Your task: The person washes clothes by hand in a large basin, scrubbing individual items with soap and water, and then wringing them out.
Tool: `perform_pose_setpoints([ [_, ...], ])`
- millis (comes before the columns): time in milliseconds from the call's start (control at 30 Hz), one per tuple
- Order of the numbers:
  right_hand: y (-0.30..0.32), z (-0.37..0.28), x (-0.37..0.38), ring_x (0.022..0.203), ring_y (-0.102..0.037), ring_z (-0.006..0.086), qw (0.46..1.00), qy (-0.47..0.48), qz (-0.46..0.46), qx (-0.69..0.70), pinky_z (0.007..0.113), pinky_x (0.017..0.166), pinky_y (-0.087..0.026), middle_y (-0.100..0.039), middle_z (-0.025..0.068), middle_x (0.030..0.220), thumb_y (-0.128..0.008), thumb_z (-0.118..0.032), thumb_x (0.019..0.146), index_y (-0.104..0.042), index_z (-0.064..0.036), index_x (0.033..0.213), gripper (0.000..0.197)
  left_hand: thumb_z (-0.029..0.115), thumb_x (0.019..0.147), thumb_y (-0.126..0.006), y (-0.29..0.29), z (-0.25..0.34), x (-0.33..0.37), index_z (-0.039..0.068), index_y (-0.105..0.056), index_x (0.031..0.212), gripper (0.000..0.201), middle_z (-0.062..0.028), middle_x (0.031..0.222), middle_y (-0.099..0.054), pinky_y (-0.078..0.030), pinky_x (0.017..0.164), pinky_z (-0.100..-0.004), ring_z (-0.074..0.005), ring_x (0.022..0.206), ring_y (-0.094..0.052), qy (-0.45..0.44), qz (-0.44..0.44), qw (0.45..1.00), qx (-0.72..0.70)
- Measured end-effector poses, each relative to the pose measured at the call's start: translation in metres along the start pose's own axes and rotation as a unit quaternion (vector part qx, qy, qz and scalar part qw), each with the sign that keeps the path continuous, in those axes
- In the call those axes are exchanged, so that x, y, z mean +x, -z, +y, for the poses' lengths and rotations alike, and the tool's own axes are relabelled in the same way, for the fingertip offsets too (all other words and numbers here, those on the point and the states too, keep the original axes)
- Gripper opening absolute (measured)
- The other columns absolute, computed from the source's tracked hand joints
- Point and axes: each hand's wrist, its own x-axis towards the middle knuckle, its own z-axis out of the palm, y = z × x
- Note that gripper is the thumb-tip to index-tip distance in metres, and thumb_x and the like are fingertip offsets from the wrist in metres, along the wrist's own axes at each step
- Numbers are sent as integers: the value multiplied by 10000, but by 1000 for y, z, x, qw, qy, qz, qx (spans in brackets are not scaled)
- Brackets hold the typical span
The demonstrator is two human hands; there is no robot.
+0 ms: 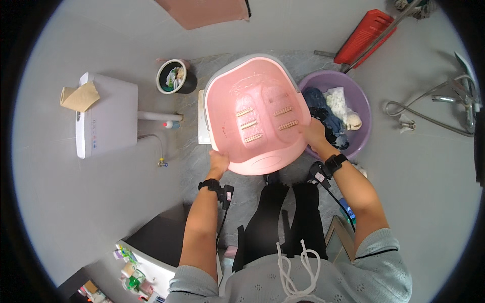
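1. The basin (260, 164), pink with a grey outer edge, is at the centre of the frame, its opening facing the camera. It looks held up off the floor (191, 151), overlapping the left edge of the purple tub (365, 103) in the view.
2. The step in hand appears to be holding or moving the basin with both hands; its inside, around the rollers (248, 124), looks wet.
3. The next move probably calls for both hands to work evenly, keeping the basin steady so that any water inside does not spill, and keeping its right side clear of the tub and the clothes (333, 108) there.
4. The left hand (219, 162) is clamped on the rim at the basin's lower left corner; most of its fingers are hidden under the edge, so how far they curl cannot be told.
5. The right hand (315, 135) is clamped on the rim at the lower right, its fingers closed around the edge; their tips underneath are out of sight.
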Motion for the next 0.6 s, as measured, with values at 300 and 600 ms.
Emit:
perform_pose_setpoints([
  [300,29,-39,2,770,-638,260,998,-9,54,17,326,719,-492,-645,184,819,-663,-133,668,-610,29,903,290,210,788,-587,-20,40,13,-114,-480,1001,403,-167,831,-618,-524,505,-323,-235,681,-634,26,30,997,-60],
  [600,-3,9,51,839,-583,163,940,23,-69,332,281,732,-475,-602,93,970,-544,19,728,-541,35,1057,329,10,771,-524,17,45,5,6,-503,1061,291,-81,986,-595,-485,774,-309,-184,876,-591,-27,0,926,-377],
])
